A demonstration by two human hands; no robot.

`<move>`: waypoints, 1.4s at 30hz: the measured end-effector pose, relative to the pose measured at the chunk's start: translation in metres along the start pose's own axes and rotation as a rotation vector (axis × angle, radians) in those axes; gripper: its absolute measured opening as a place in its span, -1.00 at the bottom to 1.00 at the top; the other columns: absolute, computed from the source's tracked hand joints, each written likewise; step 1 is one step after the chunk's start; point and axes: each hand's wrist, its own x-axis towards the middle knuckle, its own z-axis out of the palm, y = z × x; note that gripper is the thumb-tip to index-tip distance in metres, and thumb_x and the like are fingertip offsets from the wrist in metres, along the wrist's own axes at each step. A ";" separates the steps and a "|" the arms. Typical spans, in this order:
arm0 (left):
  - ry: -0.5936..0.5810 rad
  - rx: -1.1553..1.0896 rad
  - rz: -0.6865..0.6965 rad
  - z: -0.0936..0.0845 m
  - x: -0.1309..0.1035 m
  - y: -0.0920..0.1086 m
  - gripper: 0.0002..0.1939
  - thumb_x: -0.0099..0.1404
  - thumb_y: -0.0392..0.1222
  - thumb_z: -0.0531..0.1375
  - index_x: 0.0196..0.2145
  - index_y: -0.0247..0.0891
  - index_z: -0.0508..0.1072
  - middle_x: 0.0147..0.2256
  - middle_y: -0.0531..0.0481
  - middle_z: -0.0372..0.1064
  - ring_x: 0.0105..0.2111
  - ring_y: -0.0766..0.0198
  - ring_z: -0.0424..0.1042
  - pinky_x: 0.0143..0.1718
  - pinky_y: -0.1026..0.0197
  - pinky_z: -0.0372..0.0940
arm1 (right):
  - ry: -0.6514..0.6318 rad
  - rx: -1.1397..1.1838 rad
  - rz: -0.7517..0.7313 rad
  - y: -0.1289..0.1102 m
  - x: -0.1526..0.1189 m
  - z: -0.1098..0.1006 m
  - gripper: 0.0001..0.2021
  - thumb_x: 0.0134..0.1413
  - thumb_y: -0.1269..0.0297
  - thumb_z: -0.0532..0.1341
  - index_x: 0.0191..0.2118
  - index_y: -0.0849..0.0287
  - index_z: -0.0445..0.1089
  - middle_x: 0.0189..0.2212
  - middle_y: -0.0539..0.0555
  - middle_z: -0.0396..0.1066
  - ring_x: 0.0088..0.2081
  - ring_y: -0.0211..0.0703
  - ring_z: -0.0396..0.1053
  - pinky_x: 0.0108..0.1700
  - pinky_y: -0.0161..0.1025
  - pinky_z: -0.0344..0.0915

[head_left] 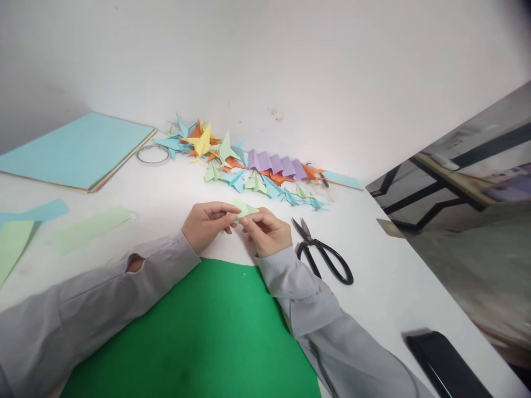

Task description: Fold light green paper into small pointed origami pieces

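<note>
A small piece of folded light green paper is held up between my two hands, above the white table. My left hand pinches its left side between thumb and fingers. On the right side, my right hand grips the same paper, its thumb in front and the other fingers curled behind. The lower part of the paper is hidden by my fingers. Just beyond my hands lies a row of folded paper cranes in yellow, orange, blue and green. Purple folded paper stands among them.
Black-handled scissors lie partly open by my right wrist. A green sheet is under my forearms. Blue paper sheets, a tape roll and green strips lie left. A black case is near the right edge.
</note>
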 end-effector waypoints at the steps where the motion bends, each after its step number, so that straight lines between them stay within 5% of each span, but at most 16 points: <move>1: -0.014 -0.007 0.007 0.000 -0.001 0.001 -0.79 -0.10 -0.23 0.30 -0.44 -0.35 0.50 -0.59 0.04 0.40 -0.60 0.40 0.33 -0.52 0.31 0.27 | 0.021 0.007 0.019 -0.001 0.000 0.000 -0.84 -0.15 0.23 0.27 -0.57 0.19 0.38 -0.60 -0.05 0.24 -0.61 -0.38 0.20 -0.66 -0.39 0.08; 14: 0.087 -0.059 -0.074 0.004 -0.003 0.003 -0.79 -0.20 -0.31 0.34 -0.50 -0.39 0.50 -0.59 -0.01 0.46 -0.58 0.30 0.44 -0.48 0.25 0.39 | 0.109 0.228 0.149 -0.011 0.002 0.001 -0.88 -0.30 0.33 0.34 -0.61 0.20 0.39 -0.62 -0.09 0.29 -0.70 -0.42 0.21 -0.69 -0.37 0.19; 25: 0.159 0.020 -0.016 0.002 -0.001 0.003 -0.82 -0.29 -0.28 0.38 -0.63 -0.36 0.50 -0.59 0.01 0.43 -0.63 0.36 0.39 -0.52 0.28 0.34 | 0.074 0.402 0.266 -0.007 0.003 0.001 -0.85 -0.39 0.33 0.39 -0.55 0.18 0.45 -0.66 -0.07 0.40 -0.61 -0.32 0.35 -0.50 -0.31 0.35; 31: 0.111 -0.007 -0.004 0.003 -0.002 0.007 -0.84 -0.26 -0.28 0.37 -0.66 -0.36 0.46 -0.58 0.00 0.42 -0.53 0.33 0.42 -0.44 0.28 0.35 | 0.117 0.506 0.353 -0.008 0.003 0.001 -0.82 -0.43 0.33 0.41 -0.59 0.20 0.42 -0.69 -0.06 0.43 -0.61 -0.32 0.37 -0.48 -0.33 0.37; 36: 0.045 -0.305 -0.228 0.001 0.000 0.010 -0.80 -0.07 -0.22 0.28 -0.58 -0.36 0.33 -0.66 0.01 0.36 -0.57 0.23 0.45 -0.56 0.26 0.34 | 0.077 0.552 0.358 -0.007 0.005 -0.003 -0.84 -0.41 0.35 0.40 -0.60 0.20 0.42 -0.70 -0.08 0.42 -0.63 -0.37 0.35 -0.52 -0.41 0.31; 42: -0.118 -0.234 -0.310 -0.001 0.001 0.008 -0.83 -0.10 -0.27 0.29 -0.53 -0.43 0.43 -0.61 -0.09 0.42 -0.64 0.28 0.41 -0.63 0.30 0.32 | 0.048 0.564 0.342 -0.008 0.006 -0.007 -0.85 -0.42 0.37 0.37 -0.63 0.18 0.37 -0.75 -0.11 0.35 -0.68 -0.35 0.29 -0.61 -0.38 0.22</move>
